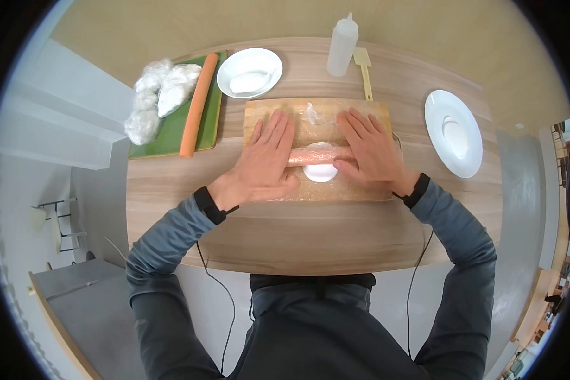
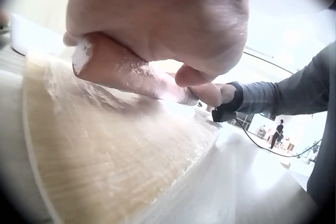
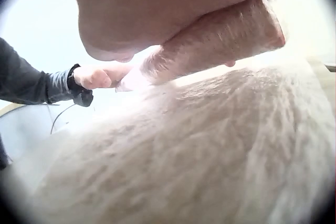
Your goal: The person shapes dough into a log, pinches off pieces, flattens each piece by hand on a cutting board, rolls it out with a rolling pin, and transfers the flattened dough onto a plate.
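A rolling pin wrapped in clear film lies crosswise over a flattened white round of dough. Under both is a wooden board covered with wrinkled plastic wrap. My left hand rests palm down on the pin's left part, fingers straight and pointing away from me. On its right part lies my right hand, fingers extended and spread, thumb toward the dough. The left wrist view shows one end of the pin under the palm; in the right wrist view the other end sticks out.
At the back left, a green tray bears plastic-wrapped bundles and an orange-brown rolling pin. White dishes stand behind the board and at the right. A squeeze bottle and a spatula are at the back.
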{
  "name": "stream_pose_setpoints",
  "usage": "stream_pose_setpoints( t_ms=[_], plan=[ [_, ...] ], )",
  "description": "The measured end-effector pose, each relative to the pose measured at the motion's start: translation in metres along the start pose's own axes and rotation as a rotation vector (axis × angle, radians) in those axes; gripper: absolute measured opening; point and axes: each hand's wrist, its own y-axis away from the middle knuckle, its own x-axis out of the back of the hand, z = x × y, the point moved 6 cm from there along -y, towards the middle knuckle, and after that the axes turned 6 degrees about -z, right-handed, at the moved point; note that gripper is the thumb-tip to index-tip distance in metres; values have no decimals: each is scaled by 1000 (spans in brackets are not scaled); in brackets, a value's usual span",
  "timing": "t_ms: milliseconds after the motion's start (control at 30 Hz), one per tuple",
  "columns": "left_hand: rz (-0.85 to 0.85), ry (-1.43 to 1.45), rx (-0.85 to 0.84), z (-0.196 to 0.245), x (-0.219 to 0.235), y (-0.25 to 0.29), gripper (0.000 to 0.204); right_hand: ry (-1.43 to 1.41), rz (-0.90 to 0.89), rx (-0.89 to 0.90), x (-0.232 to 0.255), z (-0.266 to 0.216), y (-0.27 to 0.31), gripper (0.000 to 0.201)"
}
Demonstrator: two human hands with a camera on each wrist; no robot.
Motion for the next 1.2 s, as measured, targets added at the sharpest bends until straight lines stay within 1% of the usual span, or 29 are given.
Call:
stream_pose_setpoints(
  t_ms=[100,133,200,267,367,433,500,533,567,600,667,700,767,867,933,1033,1100,1167,1200],
  plan=[
    [2,-15,-20,7,0,7,101,26,-29,-5,3,-2,5,93],
    [4,-15,-18,11,1,14,101,18,-51,12,5,-9,13,95],
    [-69,63,-50,24,0,30,102,10,-72,26,11,-25,28,96],
    [-74,70,-80,35,4,43,102,-55,-147,32,15,-40,43,100],
    [-85,69,-113,37,5,44,101,-82,-171,44,14,-46,53,102],
    [-94,62,-118,33,4,38,100,-97,-172,31,10,-41,46,101],
    [-62,39,-68,21,3,22,96,-108,-169,14,6,-28,34,100],
    [-61,38,-70,16,1,15,96,-69,-127,8,3,-18,27,96],
    [-12,19,-47,8,0,8,93,-30,-83,2,0,-9,19,92],
    [36,-1,-24,0,1,2,91,-27,-78,2,-6,1,11,92],
    [56,-5,-15,-12,0,-11,88,82,-21,13,-12,21,-4,82],
    [72,-4,-4,-18,-1,-17,86,84,-18,14,-10,30,-14,82],
    [93,-36,17,-34,-9,-30,84,71,-10,5,-7,43,-34,73],
    [130,-108,49,-46,-6,-44,82,45,10,6,-5,49,-43,68],
    [141,-149,61,-45,-2,-46,81,43,8,7,-8,50,-42,66],
    [127,-125,54,-44,-4,-42,83,46,13,27,-12,46,-41,65],
    [99,22,48,-44,-7,-37,85,60,24,31,-10,43,-38,65],
    [90,18,39,-42,-7,-36,87,39,1,75,-9,38,-34,65],
    [81,13,33,-40,-7,-36,88,42,-1,69,-11,38,-30,65]
  ],
)
